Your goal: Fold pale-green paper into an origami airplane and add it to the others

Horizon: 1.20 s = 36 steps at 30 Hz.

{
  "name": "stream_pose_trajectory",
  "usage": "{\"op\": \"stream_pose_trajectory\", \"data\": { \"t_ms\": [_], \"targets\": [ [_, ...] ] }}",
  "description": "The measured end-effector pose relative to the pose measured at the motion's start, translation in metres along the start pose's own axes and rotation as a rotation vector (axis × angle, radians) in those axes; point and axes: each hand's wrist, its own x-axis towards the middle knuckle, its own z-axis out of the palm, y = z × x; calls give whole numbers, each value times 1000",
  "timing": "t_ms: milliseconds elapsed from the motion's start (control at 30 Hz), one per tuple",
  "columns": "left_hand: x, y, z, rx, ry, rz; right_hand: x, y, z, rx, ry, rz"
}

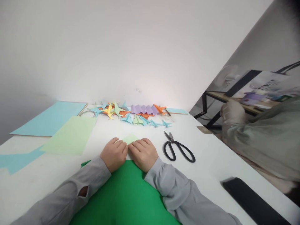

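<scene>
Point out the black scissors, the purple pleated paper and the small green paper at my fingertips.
Black scissors point(172, 142), head view: pivot.
Purple pleated paper point(143, 109), head view: middle folds.
Small green paper point(130, 138), head view: its exposed corner.

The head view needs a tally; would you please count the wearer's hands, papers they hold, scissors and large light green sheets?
Left hand and right hand: 2
Held paper: 1
Scissors: 1
Large light green sheet: 1
Total: 5

Left hand point(114, 154), right hand point(144, 154) pinch pale-green paper point(130, 138).
</scene>
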Motion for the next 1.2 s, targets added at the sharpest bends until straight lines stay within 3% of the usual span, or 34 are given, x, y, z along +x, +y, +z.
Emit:
{"op": "stream_pose_trajectory", "data": {
  "t_ms": [300, 633, 867, 1000, 1200],
  "targets": [
    [-1, -3, -2, -36, -9, 5, -1, 1, -1, -1, -31, 7],
    [-9, -32, -5, 103, 4, -23, -9, 10, 4, -17, 8, 171],
    [-13, -46, -5, 150, 104, -48, -8, 11, 3, -44, 66, 216],
    [-15, -48, -4, 175, 134, -108, -8, 10, 3, -49, 84, 217],
    [-22, -54, 2, 233, 247, -370, -9, 13, 3, -77, 138, 224]
  ]
}}
